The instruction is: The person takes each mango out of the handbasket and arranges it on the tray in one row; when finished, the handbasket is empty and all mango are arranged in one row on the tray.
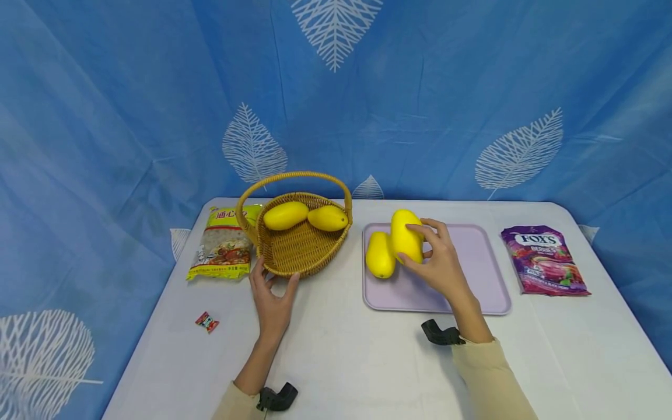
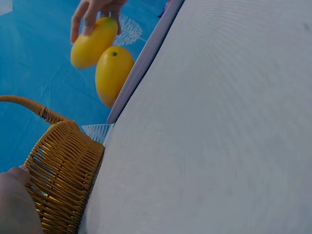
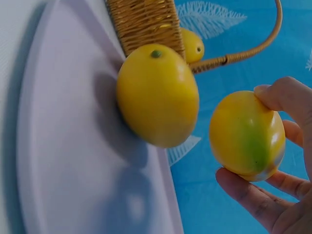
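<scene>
My right hand (image 1: pixel 441 265) grips a yellow mango (image 1: pixel 406 236) between thumb and fingers, raised over the lilac tray (image 1: pixel 472 274). Its greenish end shows in the right wrist view. A second mango (image 1: pixel 380 255) lies on the tray's left part, just beside the held one. On the left, my left hand (image 1: pixel 273 303) holds the near side of a wicker basket (image 1: pixel 299 251), thumb and fingers spread along its rim. Inside the basket lie two more mangoes, one on the left (image 1: pixel 286 216) and another on the right (image 1: pixel 328 218). The basket's tall handle (image 1: pixel 294 174) arches over them.
A yellow-edged food bag (image 1: pixel 223 245) lies left of the basket, partly behind its handle. Nearer the front is a small red wrapped candy (image 1: pixel 207 322). Right of the tray lies a purple Fox's candy bag (image 1: pixel 545 261). A blue leaf-patterned cloth (image 1: pixel 420 116) hangs behind the white table (image 1: pixel 357 361).
</scene>
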Tool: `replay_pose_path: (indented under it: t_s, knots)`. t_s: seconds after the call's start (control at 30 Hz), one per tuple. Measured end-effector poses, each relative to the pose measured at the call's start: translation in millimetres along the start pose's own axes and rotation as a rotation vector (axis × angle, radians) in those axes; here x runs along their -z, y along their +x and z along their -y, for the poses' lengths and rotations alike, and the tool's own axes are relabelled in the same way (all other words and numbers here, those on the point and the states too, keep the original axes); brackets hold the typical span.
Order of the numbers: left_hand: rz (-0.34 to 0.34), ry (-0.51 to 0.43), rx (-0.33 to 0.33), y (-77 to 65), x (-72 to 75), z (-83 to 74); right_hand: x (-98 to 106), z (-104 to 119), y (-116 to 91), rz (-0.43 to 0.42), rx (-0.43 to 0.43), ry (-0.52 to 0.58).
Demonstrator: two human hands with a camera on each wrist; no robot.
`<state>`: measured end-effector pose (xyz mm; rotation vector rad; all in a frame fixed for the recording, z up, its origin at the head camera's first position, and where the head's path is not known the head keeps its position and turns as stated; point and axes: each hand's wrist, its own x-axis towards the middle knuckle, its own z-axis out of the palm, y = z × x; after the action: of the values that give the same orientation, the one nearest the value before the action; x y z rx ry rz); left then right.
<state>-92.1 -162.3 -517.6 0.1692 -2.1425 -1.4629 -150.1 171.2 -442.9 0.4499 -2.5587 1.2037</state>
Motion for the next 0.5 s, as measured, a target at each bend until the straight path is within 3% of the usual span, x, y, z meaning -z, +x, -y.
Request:
replay_pose_path:
  t_s: [0.5]
  knots:
    - [0.007, 0.004, 0.014, 0.3, -0.1, 0.7, -6, -26, -20, 0.048, -0.056, -0.086]
